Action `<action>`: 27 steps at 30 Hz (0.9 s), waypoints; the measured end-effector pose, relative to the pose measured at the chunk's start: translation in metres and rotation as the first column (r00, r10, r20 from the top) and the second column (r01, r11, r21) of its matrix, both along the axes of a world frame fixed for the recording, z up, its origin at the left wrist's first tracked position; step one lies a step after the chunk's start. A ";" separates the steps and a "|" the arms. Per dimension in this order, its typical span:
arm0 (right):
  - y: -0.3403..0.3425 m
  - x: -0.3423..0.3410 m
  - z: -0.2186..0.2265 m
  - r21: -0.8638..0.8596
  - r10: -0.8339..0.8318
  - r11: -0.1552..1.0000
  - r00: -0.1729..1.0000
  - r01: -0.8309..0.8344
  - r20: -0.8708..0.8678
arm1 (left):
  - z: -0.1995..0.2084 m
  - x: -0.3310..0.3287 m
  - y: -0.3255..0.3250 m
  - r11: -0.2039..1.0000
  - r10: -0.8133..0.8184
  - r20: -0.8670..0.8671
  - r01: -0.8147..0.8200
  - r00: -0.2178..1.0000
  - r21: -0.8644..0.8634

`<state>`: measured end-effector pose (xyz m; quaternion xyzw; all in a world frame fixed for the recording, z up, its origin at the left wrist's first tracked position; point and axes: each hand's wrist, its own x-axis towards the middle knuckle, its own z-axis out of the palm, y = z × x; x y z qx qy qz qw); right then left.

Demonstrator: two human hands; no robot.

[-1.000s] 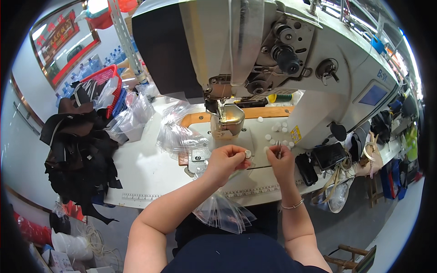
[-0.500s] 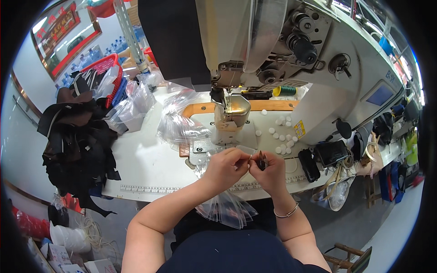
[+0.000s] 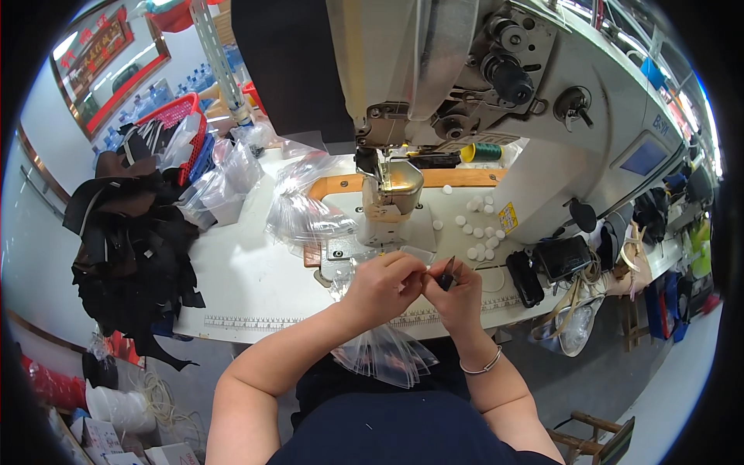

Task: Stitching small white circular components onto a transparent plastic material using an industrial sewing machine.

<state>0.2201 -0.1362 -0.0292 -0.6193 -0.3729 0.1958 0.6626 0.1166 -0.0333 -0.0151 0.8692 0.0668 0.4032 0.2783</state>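
Note:
My left hand (image 3: 380, 291) is closed in a pinch just in front of the sewing machine; what sits between its fingertips is too small to make out. Right beside it, fingertips nearly touching, my right hand (image 3: 459, 301) grips a pair of small dark thread snips (image 3: 449, 274), their pointed blades sticking up past the fingers. Below my hands, a fan of clear plastic pieces (image 3: 385, 358) hangs over the table's front edge. The sewing machine's post bed (image 3: 391, 208) rises behind my hands, and another bunch of clear plastic pieces (image 3: 308, 217) lies to its left.
White round discs (image 3: 479, 232) lie scattered right of the post. A black case (image 3: 527, 280) and a dark box-shaped object (image 3: 563, 259) rest at the right. Black scraps (image 3: 139, 256) drape off the left edge near a red basket (image 3: 195, 132). A ruler tape (image 3: 256, 321) runs along the front edge.
The snips have turned in my right hand, their blades now tilting up and to the right. My left hand stays nearly in place.

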 end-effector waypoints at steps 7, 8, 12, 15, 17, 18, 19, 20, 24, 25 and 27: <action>0.000 0.003 -0.005 0.046 0.059 0.998 0.950 -0.047 -0.307 | 0.005 0.003 0.001 0.955 -0.067 -0.051 0.050 0.996 -0.291; 0.000 0.003 -0.006 0.051 0.067 0.997 0.951 -0.055 -0.303 | 0.005 0.002 0.001 0.955 -0.070 -0.052 0.052 0.996 -0.292; -0.002 0.004 -0.008 0.034 0.040 0.999 0.979 -0.034 -0.201 | 0.005 0.001 0.005 0.989 -0.091 -0.078 0.081 0.993 -0.124; -0.002 0.004 -0.010 0.045 0.037 0.999 0.981 -0.029 -0.189 | 0.004 0.003 0.004 0.998 -0.061 -0.092 0.062 0.994 0.003; -0.002 0.004 -0.010 0.030 0.041 0.999 0.953 -0.034 -0.299 | 0.002 0.006 0.002 0.998 -0.046 -0.094 0.049 0.994 0.028; -0.001 0.004 -0.011 0.032 0.041 0.999 0.954 -0.033 -0.298 | 0.000 0.006 0.001 0.999 -0.035 -0.077 0.034 0.996 -0.006; -0.001 0.004 -0.014 0.087 0.079 0.995 0.921 -0.049 -0.381 | -0.001 0.007 0.000 0.999 -0.023 -0.060 0.021 0.998 -0.039; 0.000 0.005 -0.015 0.142 0.121 0.988 0.880 -0.062 -0.460 | -0.001 0.009 0.000 0.999 -0.024 -0.060 0.022 0.998 -0.039; 0.001 0.005 -0.011 0.201 0.144 0.979 0.842 -0.044 -0.520 | 0.000 0.014 -0.002 0.987 -0.013 -0.041 0.006 0.999 -0.163; 0.001 0.006 -0.012 0.206 0.150 0.977 0.836 -0.046 -0.528 | 0.000 0.015 -0.002 0.974 -0.001 -0.047 -0.010 0.999 -0.224; 0.000 0.009 -0.012 0.213 0.153 0.976 0.830 -0.041 -0.536 | -0.002 0.017 -0.002 0.940 -0.021 -0.078 -0.007 0.997 -0.341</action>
